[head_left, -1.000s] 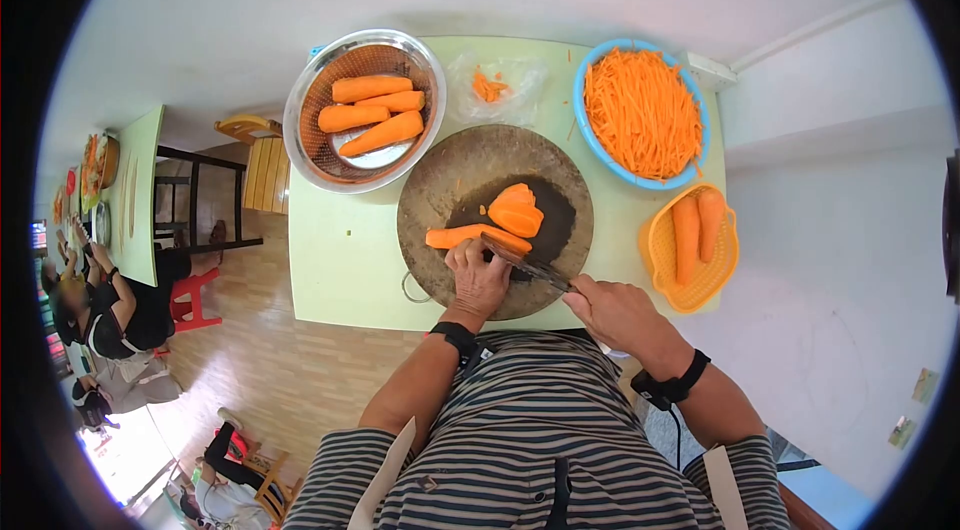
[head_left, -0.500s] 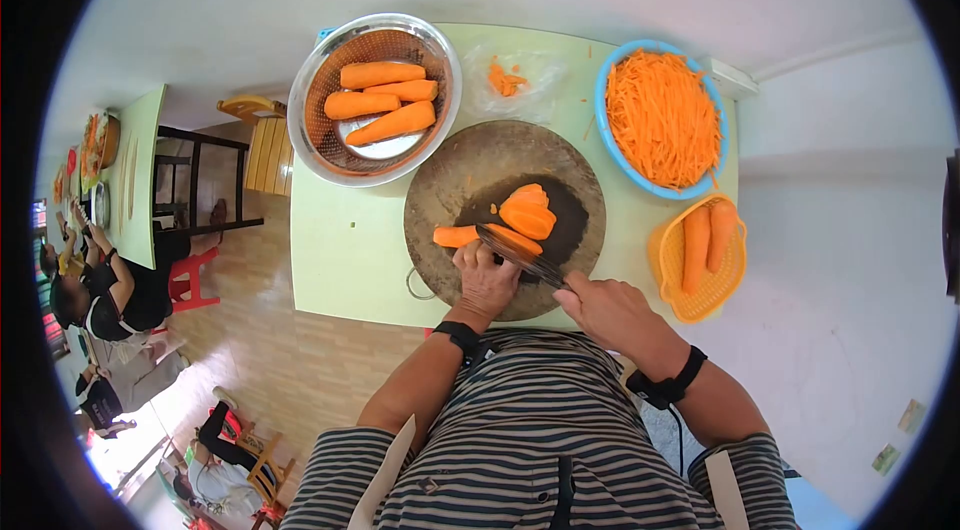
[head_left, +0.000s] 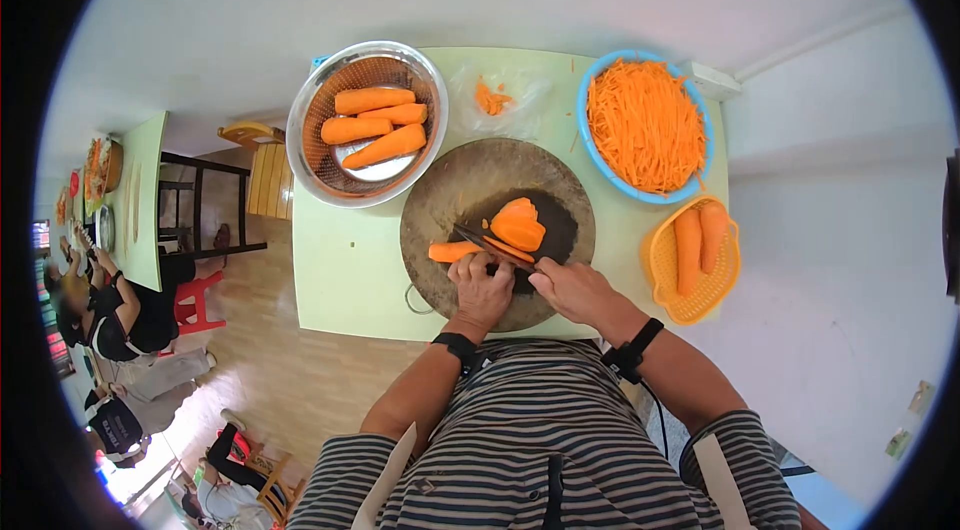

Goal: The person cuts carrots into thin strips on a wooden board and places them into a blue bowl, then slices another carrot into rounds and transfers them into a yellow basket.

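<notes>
My left hand [head_left: 482,290] is closed, its bent fingertips pressing on a carrot [head_left: 450,252] that lies on the round, dark cutting board [head_left: 440,190]. A kitchen knife [head_left: 482,241] is gripped by the handle in my right hand [head_left: 575,292]. Its blade runs across the carrot close beside my left fingers, with an orange piece showing on the near side of the blade. Just beyond the knife, a heap of carrot slices [head_left: 518,227] rests on the wet, darker middle of the board.
A metal bowl [head_left: 432,165] with several peeled carrots stands at the back left. Shredded carrot fills a blue basin [head_left: 592,155] at the back right. Two carrots lie in a yellow basket [head_left: 660,270]. A plastic bag [head_left: 525,110] holds orange scraps. People sit at another table, far left.
My right hand has moved left with the knife, and the blade now reaches farther across the carrot. My left hand stays on the carrot. The whole view has shifted slightly.
</notes>
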